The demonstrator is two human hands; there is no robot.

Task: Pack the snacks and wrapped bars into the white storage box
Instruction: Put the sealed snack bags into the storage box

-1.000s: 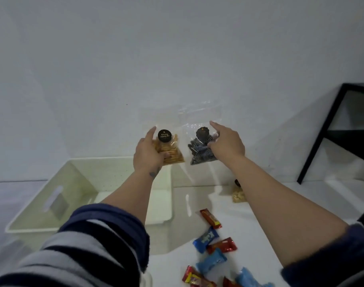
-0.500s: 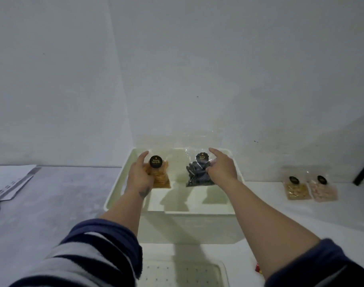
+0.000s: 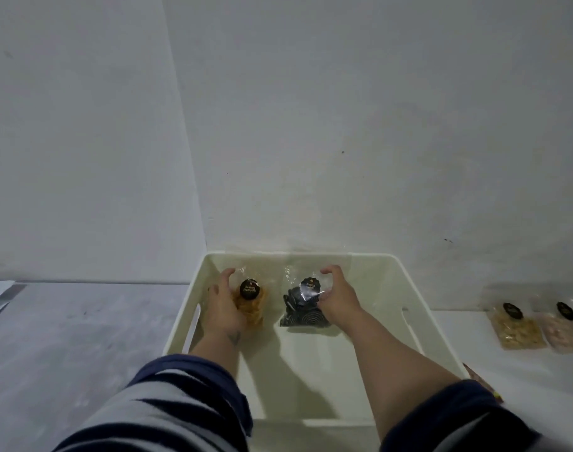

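- Clear plastic pouches are going in two at a time: the left hand [image 3: 224,309] grips an orange snack bag [image 3: 250,303], fingers curled round its left edge, while the right hand [image 3: 335,296] grips a dark snack bag [image 3: 303,308] from its right side.
- Both bags sit low inside the white storage box [image 3: 418,324], centre of the frame, towards its far wall, probably to leave the near floor free for what follows.
- Two more snack bags, a yellow one [image 3: 514,326] and a pink one [image 3: 565,327], lie at the right edge awaiting their turn.
- Releasing looks like the next step.
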